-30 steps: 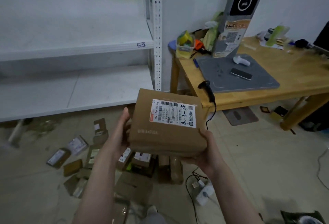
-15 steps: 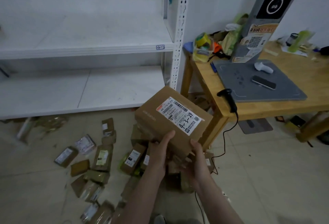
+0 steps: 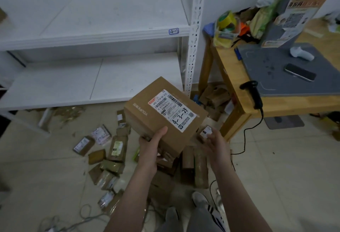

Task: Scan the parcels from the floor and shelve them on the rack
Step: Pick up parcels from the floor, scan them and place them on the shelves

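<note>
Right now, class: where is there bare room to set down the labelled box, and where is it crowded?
The lower shelf is bare from its left end to the white upright; the shelf above looks bare too. The floor beneath the box is crowded with parcels, and the table's back corner is cluttered.

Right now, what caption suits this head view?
Left hand grips a labelled box near the white rack; right hand open.

One box (image 3: 161,114), one scanner (image 3: 253,94), one phone (image 3: 300,72), one rack (image 3: 92,38) (floor parcels (image 3: 117,148): over a dozen).
</note>
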Demonstrator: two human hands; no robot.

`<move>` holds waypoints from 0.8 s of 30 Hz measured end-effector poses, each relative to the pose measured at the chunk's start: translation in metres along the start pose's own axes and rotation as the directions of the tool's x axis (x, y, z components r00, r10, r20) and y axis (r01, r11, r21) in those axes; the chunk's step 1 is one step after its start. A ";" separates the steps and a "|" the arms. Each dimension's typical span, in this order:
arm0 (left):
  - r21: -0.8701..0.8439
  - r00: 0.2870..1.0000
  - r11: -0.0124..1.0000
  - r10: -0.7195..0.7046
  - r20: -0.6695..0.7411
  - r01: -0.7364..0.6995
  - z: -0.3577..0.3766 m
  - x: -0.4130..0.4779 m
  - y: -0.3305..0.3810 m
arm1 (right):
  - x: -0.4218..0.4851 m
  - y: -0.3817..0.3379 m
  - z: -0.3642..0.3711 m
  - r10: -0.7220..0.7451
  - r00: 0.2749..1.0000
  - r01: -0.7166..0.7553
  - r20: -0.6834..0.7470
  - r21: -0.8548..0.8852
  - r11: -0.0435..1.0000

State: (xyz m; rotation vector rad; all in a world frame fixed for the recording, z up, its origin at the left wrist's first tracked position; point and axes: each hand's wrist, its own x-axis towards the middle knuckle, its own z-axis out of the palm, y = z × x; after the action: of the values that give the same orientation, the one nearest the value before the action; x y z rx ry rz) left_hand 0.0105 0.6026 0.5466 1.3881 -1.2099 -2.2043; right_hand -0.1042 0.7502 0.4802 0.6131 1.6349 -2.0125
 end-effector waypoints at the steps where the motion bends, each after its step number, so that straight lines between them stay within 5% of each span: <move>1: 0.008 1.000 1.000 0.002 0.005 -0.002 0.005 0.002 -0.001 | 0.012 -0.006 -0.007 -0.013 0.999 0.014 -0.037 0.007 1.000; 7: 0.080 0.999 0.997 0.005 0.032 -0.007 0.067 0.021 -0.012 | 0.087 -0.072 -0.055 -0.099 0.951 0.096 -0.294 -0.024 0.995; 11: 0.087 0.997 0.996 0.010 0.076 -0.017 0.125 0.032 -0.021 | 0.147 -0.120 -0.087 -0.217 0.896 0.140 -0.388 -0.218 0.966; 18: 0.134 0.999 0.991 0.013 0.033 -0.017 0.203 0.065 -0.037 | 0.241 -0.188 -0.099 -0.334 0.914 0.152 -0.231 -0.569 0.808; 24: 0.179 1.000 0.984 0.023 0.004 -0.024 0.224 0.073 -0.033 | 0.313 -0.206 -0.089 -0.222 0.972 0.111 -0.071 -0.698 0.708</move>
State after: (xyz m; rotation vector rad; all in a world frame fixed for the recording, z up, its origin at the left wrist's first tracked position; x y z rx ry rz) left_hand -0.2081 0.6916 0.5198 1.4299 -1.4483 -2.1251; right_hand -0.4737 0.8488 0.4312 0.3347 2.4165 -1.2909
